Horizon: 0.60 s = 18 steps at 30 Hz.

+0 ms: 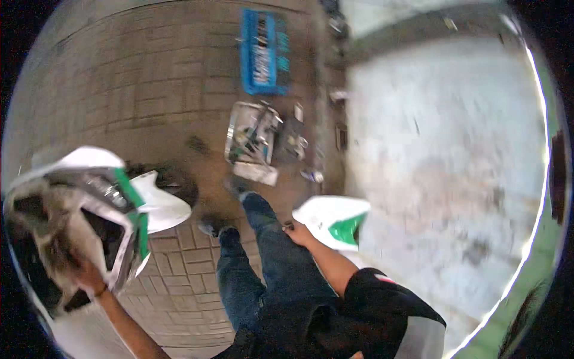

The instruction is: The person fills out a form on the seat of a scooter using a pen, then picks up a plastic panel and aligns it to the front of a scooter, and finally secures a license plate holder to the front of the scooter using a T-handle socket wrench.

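Note:
On the left stands a large motorcycle body (122, 197) with white, green and dark panels and a pointed white fender. My left hand (88, 276) reaches to its dusty, dark inner side; motion blur and shadow hide the fingers. Over my thigh, my right hand (297, 233) is closed, fingers curled, with a small dark shape at the fingertips too small to name. Just beyond that hand lies a white panel with a green patch (323, 212), apart from the fingers as far as I can see.
Ahead of my feet, a metal tray (237, 134) holds jumbled tools and parts. Farther off is a blue toolbox (246, 57) with rows of metal pieces. A pale, stained raised surface (418, 137) fills the right. Brick paving (185, 281) runs underneath.

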Available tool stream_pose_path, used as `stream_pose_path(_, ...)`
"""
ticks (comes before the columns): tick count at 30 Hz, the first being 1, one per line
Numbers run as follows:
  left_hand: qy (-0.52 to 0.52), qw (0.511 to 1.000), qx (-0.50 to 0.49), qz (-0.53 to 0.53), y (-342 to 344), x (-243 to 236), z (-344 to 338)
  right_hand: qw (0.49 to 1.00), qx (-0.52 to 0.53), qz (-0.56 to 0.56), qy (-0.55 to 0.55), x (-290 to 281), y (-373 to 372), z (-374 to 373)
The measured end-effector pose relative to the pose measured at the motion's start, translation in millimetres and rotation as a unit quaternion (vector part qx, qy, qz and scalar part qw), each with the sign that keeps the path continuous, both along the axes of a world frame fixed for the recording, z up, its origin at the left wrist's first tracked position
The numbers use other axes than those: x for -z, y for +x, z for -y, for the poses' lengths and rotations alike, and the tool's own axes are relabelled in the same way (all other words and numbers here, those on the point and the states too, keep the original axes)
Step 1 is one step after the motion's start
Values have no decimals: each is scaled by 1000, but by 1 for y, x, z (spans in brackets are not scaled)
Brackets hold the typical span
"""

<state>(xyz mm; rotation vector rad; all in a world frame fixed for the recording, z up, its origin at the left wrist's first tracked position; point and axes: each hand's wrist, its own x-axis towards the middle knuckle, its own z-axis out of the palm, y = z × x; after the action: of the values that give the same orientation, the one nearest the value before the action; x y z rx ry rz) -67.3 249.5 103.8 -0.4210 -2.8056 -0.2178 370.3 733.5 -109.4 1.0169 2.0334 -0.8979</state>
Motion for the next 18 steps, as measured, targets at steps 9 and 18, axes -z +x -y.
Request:
stream_pose_path(9,-85,996,20,-23,10,10,2,946,246,209,-36,-12,199,34)
stream_pose_path(18,-118,993,-1,-23,29,-35,15,937,310,27,156,81,314,-95)
